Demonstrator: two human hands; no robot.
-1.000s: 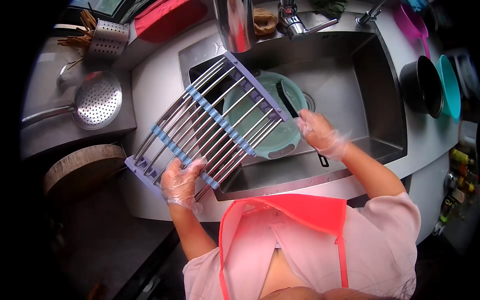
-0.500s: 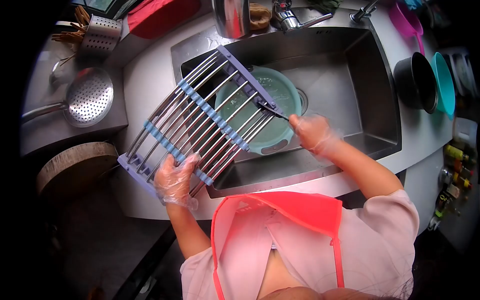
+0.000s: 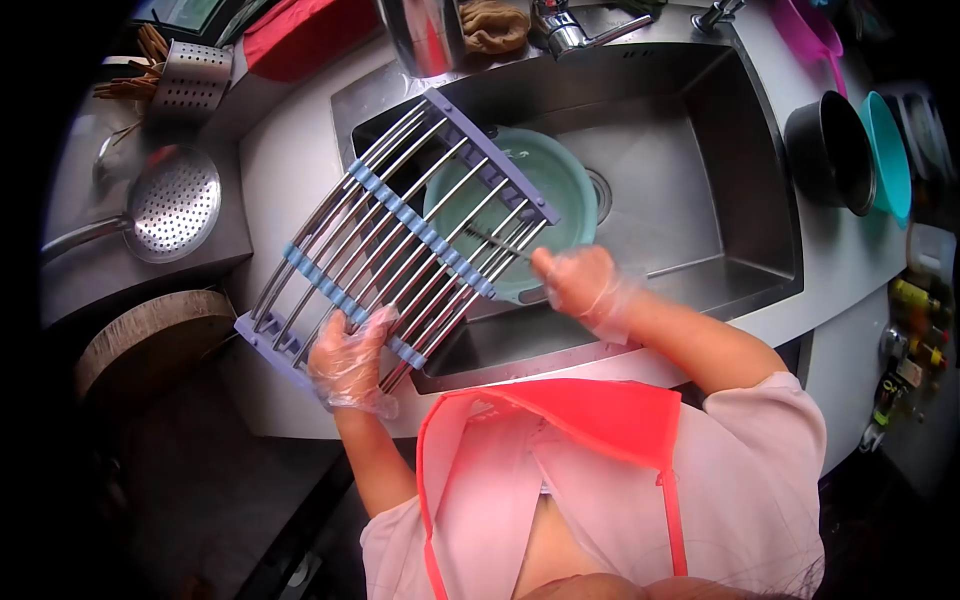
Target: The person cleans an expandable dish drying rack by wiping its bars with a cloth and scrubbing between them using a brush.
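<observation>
A dish drying rack of steel rods, with lilac end pieces and light blue cross strips, is held tilted over the left part of the sink. My left hand, in a clear plastic glove, is closed around its near edge. My right hand, gloved too, grips a thin dark brush whose far end lies against the rods near the rack's right side. The brush head is small and partly blurred. Below the rack, a pale green basin with water in it stands in the sink.
The steel sink has a faucet behind it. A black pot and a turquoise bowl stand at right. On the left are a perforated ladle, a utensil holder and a round wooden board.
My right hand has moved left and slightly down, taking the brush from the rack's lilac end piece onto the rods. My left hand keeps its hold, and the rack has barely shifted.
</observation>
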